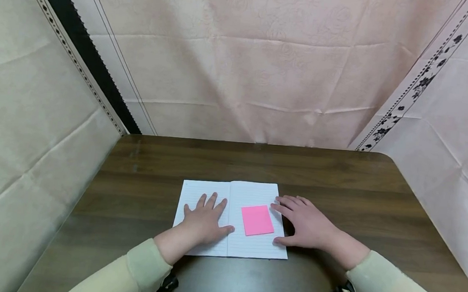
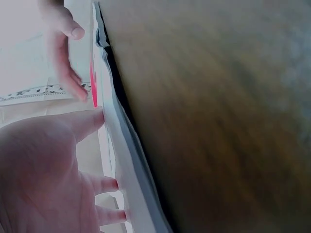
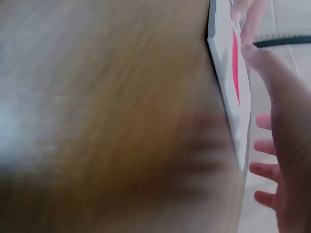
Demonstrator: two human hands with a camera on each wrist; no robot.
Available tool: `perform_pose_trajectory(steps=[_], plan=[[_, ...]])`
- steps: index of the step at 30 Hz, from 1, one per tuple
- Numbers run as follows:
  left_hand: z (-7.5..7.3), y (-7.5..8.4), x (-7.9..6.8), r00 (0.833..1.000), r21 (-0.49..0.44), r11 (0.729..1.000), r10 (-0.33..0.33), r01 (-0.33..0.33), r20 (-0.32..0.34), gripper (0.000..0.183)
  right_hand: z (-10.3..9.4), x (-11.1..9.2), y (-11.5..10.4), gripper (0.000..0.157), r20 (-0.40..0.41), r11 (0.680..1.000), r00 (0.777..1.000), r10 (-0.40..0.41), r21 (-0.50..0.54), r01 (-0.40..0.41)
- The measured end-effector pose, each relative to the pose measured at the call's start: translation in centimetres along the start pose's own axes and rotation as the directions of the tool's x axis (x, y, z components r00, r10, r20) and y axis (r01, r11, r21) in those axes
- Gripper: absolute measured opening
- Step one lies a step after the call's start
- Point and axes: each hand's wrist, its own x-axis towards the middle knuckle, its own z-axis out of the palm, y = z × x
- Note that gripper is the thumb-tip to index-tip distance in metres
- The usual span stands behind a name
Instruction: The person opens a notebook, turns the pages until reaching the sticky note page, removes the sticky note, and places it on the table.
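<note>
An open lined notebook lies flat on the table, with a square pink sticky note on its right page. My left hand rests on the left page, fingers spread and thumb reaching just past the centre fold. In the left wrist view, the fingertips of that left hand touch the paper. At the notebook's right edge is my right hand, its relaxed fingers and thumb apart around the edge. The right wrist view shows the right hand with nothing between its fingers.
The dark wooden table extends around the notebook on all sides. Pale cloth hangs behind the table's far edge, and more cloth panels stand at left and right. A dark device sits under each wrist.
</note>
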Motion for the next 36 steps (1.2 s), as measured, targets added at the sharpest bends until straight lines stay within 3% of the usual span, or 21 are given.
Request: perform_pose_trajectory(steps=[7, 16, 21, 27, 31, 36], plan=[[-0.2, 0.0, -0.1, 1.0, -0.017, 1.0, -0.002, 0.002, 0.001, 0.086, -1.6, 1.7, -2.3, 0.075, 0.005, 0.972, 0.987, -0.163, -0.174, 0.161], [0.0, 0.0, 0.1, 1.0, -0.018, 1.0, -0.008, 0.008, -0.005, 0.087, -2.0, 2.8, -4.3, 0.06, 0.01, 0.834, 0.926, -0.378, -0.431, 0.345], [0.0, -0.1, 0.2, 1.0, -0.021, 1.0, -0.007, 0.007, -0.007, 0.087, -1.8, 2.9, -4.8, 0.058, 0.016, 0.792, 0.901, -0.434, -0.471, 0.39], [0.1, 0.0, 0.3, 1.0, -0.008, 1.0, 0.002, -0.002, -0.006, 0.087, -0.7, 2.8, -4.9, 0.043, -0.074, 0.786, 0.882, -0.466, -0.492, 0.375], [0.1, 0.0, 0.3, 1.0, -0.001, 1.0, 0.001, -0.001, -0.005, 0.087, -0.3, 2.9, -5.1, 0.043, -0.113, 0.804, 0.891, -0.44, -0.493, 0.334], [0.2, -0.1, 0.4, 1.0, 0.001, 1.0, -0.005, 0.005, -0.006, 0.087, -0.6, 3.1, -5.6, 0.05, -0.072, 0.8, 0.91, -0.408, -0.509, 0.319]])
